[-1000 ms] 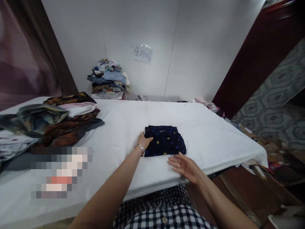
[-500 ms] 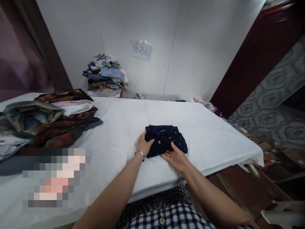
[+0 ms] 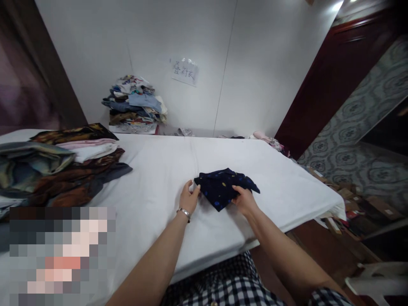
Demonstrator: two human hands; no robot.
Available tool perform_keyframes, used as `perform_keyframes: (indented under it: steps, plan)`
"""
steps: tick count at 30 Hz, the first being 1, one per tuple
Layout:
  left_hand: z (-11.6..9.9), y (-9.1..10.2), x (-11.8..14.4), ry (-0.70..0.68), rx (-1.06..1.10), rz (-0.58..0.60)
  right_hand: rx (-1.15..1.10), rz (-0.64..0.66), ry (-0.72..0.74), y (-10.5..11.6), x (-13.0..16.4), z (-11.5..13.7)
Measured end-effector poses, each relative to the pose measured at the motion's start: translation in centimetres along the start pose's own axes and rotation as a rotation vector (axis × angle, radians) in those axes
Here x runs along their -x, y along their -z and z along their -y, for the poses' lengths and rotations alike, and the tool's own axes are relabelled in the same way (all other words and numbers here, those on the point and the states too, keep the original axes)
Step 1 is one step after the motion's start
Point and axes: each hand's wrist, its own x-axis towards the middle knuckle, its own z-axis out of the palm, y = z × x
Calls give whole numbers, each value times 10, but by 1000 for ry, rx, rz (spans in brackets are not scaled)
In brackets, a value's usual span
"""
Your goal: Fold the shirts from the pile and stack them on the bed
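A folded dark navy shirt (image 3: 219, 189) with blue and yellow spots lies at a slant over the white-covered table, one corner pointing toward me. My right hand (image 3: 245, 200) grips its near right side, thumb on top and fingers underneath. At the left corner is my left hand (image 3: 188, 197), wearing a silver bracelet (image 3: 184, 212). Its thumb and fingers are spread apart, the thumb tip against the cloth edge. The shirt's underside is hidden.
A white sheet (image 3: 153, 182) covers the table. Heaped clothes (image 3: 70, 170) lie on the left, near a pixelated patch. A stack of clothes (image 3: 134, 104) stands by the back wall under a paper sign (image 3: 185, 72). Cardboard boxes (image 3: 379, 206) and a white chair (image 3: 379, 280) are at right.
The shirt has turned from lying square to slanted, its right part shifting to the right. My right hand has taken hold of its edge, while my left fingers have come off its top.
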Motion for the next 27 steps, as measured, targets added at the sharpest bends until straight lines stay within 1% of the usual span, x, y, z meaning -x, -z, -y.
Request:
perform_keyframes:
  steps: [1,2,4,6,7,9,11,14,17,20,22,24,27]
  plan:
    - [-1,1,1,18,1,16,50,6,-3,8,-1,4]
    - [-3,2,2,40,0,40,96,13,-37,17,-1,7]
    - [-6,3,3,77,-13,71,163,32,-151,33,1,9]
    - [-9,5,4,92,-49,87,168,58,-235,45,4,6]
    - [-10,5,4,96,-67,94,141,72,-253,48,6,4]
    - [-11,6,4,103,-89,105,53,98,-254,49,8,1]
    - [-11,6,3,109,-102,126,-40,116,-268,45,10,-1]
    - [-9,6,1,106,-132,137,-105,71,-292,34,8,-3]
    - [-11,6,-1,107,-140,137,-82,12,-245,25,0,-8]
    - [-16,7,-1,129,-119,136,-32,-27,-161,21,-8,-13]
    - [-18,9,0,138,-117,131,-25,-51,-91,19,-10,-11]
    - [-17,10,0,132,-118,129,-34,-60,-13,19,-11,-4]
    - [-13,11,0,128,-110,133,-30,-6,83,19,-12,20]
